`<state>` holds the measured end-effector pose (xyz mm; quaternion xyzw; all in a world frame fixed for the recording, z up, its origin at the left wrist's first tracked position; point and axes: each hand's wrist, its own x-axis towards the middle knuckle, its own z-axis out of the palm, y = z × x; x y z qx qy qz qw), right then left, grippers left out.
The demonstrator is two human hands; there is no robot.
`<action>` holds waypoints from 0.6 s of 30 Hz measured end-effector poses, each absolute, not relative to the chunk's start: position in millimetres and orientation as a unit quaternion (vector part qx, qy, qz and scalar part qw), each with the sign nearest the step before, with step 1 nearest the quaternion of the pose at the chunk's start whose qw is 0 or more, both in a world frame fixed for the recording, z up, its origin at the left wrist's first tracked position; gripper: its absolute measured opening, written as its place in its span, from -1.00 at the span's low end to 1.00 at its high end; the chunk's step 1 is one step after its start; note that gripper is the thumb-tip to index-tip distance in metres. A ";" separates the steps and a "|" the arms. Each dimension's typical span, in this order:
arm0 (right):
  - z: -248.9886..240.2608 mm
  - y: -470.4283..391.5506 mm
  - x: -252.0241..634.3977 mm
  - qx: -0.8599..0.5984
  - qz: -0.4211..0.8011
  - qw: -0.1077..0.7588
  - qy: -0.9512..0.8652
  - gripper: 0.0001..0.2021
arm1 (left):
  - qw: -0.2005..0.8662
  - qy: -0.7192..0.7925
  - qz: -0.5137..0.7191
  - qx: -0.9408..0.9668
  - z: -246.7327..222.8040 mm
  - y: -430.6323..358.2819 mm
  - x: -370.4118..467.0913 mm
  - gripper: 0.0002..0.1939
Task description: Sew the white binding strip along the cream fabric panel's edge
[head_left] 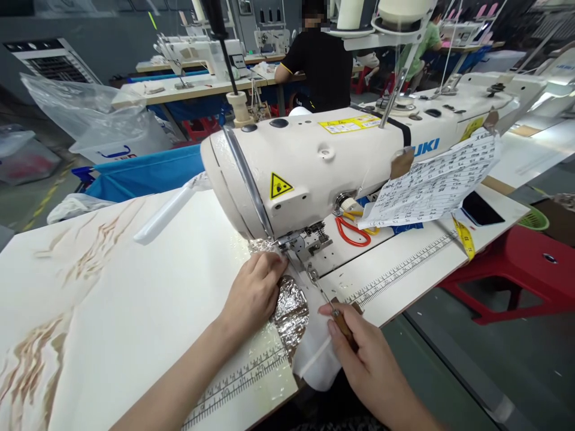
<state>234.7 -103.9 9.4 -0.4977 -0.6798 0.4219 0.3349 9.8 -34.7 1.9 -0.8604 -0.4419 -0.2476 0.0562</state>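
A white sewing machine point(291, 161) stands across the table, its needle area just beyond my hands. My left hand point(257, 286) is closed, its fingertips pressing white fabric near the presser foot. A wooden-handled awl point(344, 329) is gripped in my right hand point(359, 353), its thin metal shaft pointing up and left toward the machine bed. White fabric point(317, 353) hangs over the table's front edge between my hands. Shiny silver tape point(291, 308) covers the surface beside my left fingers.
Red-handled scissors point(354, 233) lie behind the needle area. A handwritten sheet point(431, 182) leans on the machine, near a dark phone point(483, 208) and a yellow tape measure point(464, 238). A red stool point(521, 269) stands at the right. A person in black point(321, 66) sits beyond.
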 end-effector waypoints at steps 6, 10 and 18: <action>11.4 -96.2 229.8 -0.487 0.395 0.321 -0.710 -0.76 | 0.015 -0.406 -0.292 -0.866 3.0 -36.0 6.1 -0.67; 12.7 -89.8 225.3 -0.486 0.371 0.308 -0.729 -0.74 | 0.037 -0.417 -0.270 -0.867 -0.8 -34.7 6.4 -0.66; 13.6 -73.4 214.9 -0.481 0.321 0.293 -0.761 -0.72 | 0.041 -0.447 -0.282 -0.848 -0.7 -36.1 7.4 -0.66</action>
